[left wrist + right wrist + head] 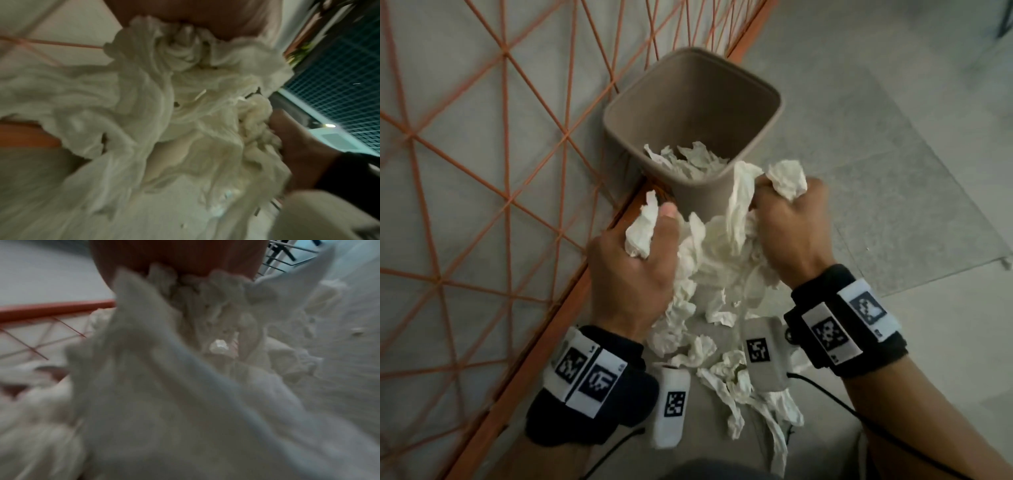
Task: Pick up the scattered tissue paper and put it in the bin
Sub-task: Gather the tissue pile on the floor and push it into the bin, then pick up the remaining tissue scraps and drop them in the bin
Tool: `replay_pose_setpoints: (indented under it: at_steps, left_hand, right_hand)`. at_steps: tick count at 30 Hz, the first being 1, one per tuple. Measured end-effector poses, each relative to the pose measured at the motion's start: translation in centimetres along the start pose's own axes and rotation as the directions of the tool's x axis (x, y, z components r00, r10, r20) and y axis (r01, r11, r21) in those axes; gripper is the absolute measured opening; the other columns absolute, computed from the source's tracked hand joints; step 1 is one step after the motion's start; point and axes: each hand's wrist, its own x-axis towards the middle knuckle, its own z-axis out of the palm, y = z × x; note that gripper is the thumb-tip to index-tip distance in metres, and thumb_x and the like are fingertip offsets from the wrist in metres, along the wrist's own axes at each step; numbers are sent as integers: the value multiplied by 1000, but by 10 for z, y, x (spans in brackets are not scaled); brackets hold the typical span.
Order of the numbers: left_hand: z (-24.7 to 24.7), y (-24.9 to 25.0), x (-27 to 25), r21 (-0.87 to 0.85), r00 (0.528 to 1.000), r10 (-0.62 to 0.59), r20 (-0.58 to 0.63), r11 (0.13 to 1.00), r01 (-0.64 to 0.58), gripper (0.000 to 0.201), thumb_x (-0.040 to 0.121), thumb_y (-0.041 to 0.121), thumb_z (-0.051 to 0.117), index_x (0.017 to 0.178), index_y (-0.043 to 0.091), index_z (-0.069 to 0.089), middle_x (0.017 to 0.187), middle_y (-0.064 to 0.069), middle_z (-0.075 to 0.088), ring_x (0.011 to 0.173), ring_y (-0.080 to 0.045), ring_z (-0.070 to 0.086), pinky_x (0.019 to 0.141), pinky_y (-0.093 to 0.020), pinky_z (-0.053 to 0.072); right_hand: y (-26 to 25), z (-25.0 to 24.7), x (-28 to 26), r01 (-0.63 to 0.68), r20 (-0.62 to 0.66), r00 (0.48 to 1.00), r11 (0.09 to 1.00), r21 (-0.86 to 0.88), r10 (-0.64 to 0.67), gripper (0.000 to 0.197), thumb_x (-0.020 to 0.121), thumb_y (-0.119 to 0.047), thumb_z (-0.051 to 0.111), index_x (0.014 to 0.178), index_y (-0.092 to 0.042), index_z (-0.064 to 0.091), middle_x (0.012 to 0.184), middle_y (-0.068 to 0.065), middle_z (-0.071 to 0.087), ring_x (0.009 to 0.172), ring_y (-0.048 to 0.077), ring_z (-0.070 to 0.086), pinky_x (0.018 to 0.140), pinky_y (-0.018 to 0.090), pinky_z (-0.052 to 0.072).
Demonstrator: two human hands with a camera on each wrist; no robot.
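Tissue paper [722,253] bunched between left grip [633,270] and right grip [791,226], beside bin [619,116]

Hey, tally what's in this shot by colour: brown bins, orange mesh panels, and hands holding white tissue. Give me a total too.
Brown bin: 1
Orange mesh panel: 1
Hands holding white tissue: 2, the left hand and the right hand, each with a grip on the tissue paper
Total: 4
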Motion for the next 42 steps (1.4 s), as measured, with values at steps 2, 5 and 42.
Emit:
replay_pose_setpoints:
  at_steps: [2,5,42]
  left_hand:
    - [2,39,13,-13,992,116,50,993,-115,40,93,39,60,61,15,59,52,-4,60,52,-22,62,49,-39,45]
    - [3,82,44,-95,943,320,87,945,-312,32,97,36,55,89,7,67,81,-10,70,76,-18,66,69,-40,51]
    - [0,-176,-54,732,688,-527,498,681,-8,53,91,24,57,140,39,44,156,-3,24,139,-30,32,115,-41,29]
  right_hand:
    - [-39,1,11,87,-22,996,992,94,-86,42,81,1,50,48,-25,44,50,-9,46,48,10,43,46,27,33]
    - [-89,6,37,228,-96,972,956,183,-213,27,86,-10,51,60,-15,48,57,2,48,55,20,47,53,34,40]
    - [87,22,-6,340,188,940,843,-417,-286,21,86,-19,52,96,-18,70,98,2,62,83,19,60,72,38,54]
